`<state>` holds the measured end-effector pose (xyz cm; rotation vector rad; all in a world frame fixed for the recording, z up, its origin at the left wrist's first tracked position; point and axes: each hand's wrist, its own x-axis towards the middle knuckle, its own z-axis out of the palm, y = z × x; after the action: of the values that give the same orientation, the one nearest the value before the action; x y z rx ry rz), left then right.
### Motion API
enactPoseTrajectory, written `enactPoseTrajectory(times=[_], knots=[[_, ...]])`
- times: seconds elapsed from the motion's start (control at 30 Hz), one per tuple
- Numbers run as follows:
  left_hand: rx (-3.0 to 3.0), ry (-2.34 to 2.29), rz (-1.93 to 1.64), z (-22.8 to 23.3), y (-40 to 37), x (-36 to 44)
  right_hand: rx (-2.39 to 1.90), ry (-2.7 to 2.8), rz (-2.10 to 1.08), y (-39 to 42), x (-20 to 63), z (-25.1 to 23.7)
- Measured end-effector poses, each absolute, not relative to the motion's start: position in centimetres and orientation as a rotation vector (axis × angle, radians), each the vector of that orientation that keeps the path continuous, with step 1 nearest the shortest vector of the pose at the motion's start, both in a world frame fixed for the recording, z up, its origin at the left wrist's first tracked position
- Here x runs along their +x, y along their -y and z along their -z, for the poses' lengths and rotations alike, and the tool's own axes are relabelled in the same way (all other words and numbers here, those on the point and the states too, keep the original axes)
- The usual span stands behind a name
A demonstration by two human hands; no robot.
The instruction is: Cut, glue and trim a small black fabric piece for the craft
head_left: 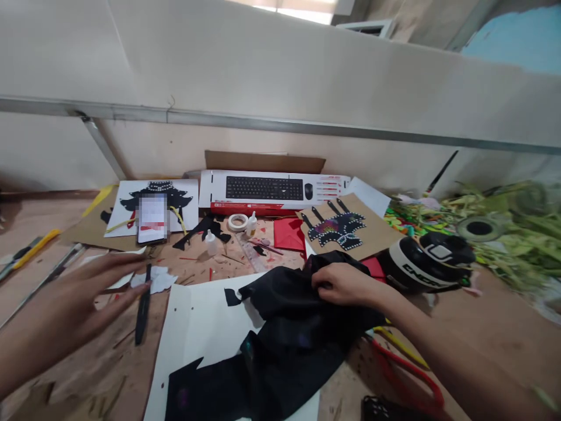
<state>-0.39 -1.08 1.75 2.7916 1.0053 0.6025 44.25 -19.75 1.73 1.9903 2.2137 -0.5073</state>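
Observation:
My right hand (pixel 344 283) is closed on a sheet of black fabric (pixel 293 339), its fingers curled into a bunched fold. The fabric has cut, jagged edges and faint coloured patches. It lies crumpled over a white sheet of paper (pixel 205 313). My left hand (pixel 94 298) hovers at the left, fingers stretched and thumb apart, with nothing seen in it. Close to its thumb tip is a slim black strip-like tool (pixel 142 316), whose exact kind I cannot make out. Crumpled white paper (pixel 160 279) lies just beyond.
At the back stand a phone (pixel 152 219) and a keyboard box (pixel 272 193). Small glue bottles (pixel 211 242), a tape roll (pixel 238 222) and a beaded black cut-out on cardboard (pixel 377 231) lie ahead. A black bottle (pixel 427 263) and red-handled scissors (pixel 412 365) are at right.

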Motion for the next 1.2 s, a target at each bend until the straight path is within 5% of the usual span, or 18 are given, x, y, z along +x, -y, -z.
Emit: enactPoseTrajectory(times=[0.23,0.4,0.53,0.63,0.8,0.93,1.1,1.2], knots=[[2.906,-0.364,-0.463,-1.9,8.5,8.6,1.802,-2.332,0.518,22.0,40.5,-2.7],[2.866,-0.135,-0.423,-1.0,9.6,11.5,2.374,-2.109,-0.173,23.1,42.5,-1.9],[2.792,-0.163,-0.361,-0.7,8.7,12.3,2.599,-1.67,-0.178,23.8,43.4,-0.8],[2.716,-0.272,-0.375,-0.5,8.4,12.9,2.586,-1.922,-0.436,24.7,39.9,-1.3],[2.538,-0.346,-0.474,0.6,10.1,13.3,1.987,-2.848,-0.919,26.0,30.3,-2.7],[2.481,-0.103,-0.376,0.3,12.2,12.0,1.674,-3.29,-0.903,26.2,26.2,-1.0],[2.428,0.081,0.014,-1.4,12.9,9.3,1.357,-3.619,-0.488,28.1,29.7,0.3],[2.393,0.057,0.007,-1.2,12.8,8.4,1.981,-3.199,-0.517,28.9,36.1,0.1]])
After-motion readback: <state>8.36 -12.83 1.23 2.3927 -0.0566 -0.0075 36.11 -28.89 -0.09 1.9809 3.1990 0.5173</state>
